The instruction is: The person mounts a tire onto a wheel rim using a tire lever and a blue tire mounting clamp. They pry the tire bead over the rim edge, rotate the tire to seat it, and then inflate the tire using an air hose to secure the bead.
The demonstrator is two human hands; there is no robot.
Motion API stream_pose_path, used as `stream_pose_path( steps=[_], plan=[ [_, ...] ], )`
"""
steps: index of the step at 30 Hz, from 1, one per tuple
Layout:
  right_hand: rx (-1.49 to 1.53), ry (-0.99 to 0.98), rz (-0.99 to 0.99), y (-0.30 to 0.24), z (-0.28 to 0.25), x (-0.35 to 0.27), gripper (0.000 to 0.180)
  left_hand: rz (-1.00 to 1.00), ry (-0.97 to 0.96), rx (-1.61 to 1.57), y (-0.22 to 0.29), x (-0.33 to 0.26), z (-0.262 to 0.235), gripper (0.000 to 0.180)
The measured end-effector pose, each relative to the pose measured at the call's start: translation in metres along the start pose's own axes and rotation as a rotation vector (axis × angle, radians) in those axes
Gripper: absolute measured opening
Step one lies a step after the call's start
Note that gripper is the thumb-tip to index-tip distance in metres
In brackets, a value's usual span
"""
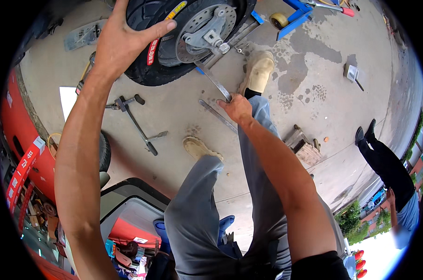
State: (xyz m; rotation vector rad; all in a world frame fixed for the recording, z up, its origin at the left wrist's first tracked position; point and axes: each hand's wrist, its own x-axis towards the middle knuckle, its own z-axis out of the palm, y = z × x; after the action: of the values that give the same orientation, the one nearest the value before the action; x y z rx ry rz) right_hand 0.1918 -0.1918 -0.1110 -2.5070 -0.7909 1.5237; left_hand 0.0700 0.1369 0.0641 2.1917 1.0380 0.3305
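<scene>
The left hand (123, 39) lies spread flat on the tread of a black scooter wheel (174, 42), steadying it without gripping, while the right hand (237, 108) is clenched around the lower end of a long metal tyre lever (214, 81) whose upper end runs up toward the wheel's rim, below the brake disc (204, 30). The wheel rests at the top of the view on the concrete floor (314, 70), beyond the person's forward shoe (257, 70). If the lever slips off the rim under load, it could snap back toward the right hand or shin, or scar the disc; the wheel could also roll away from the flat palm. A second lever (217, 115) lies on the floor just beside the right hand and could trip a foot. Where the lever tip bites is hard to make out, and the wheel's far edge is cut off by the frame.
</scene>
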Motion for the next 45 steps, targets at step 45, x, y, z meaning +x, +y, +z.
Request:
stream_pose_path(
  steps=[45],
  plan=[
    [-0.368, 0.050, -1.081, 0.094, -0.318, 0.398, 0.028, -0.308, 0.353, 0.043, 0.095, 0.018, 0.080, 0.094]
  ],
)
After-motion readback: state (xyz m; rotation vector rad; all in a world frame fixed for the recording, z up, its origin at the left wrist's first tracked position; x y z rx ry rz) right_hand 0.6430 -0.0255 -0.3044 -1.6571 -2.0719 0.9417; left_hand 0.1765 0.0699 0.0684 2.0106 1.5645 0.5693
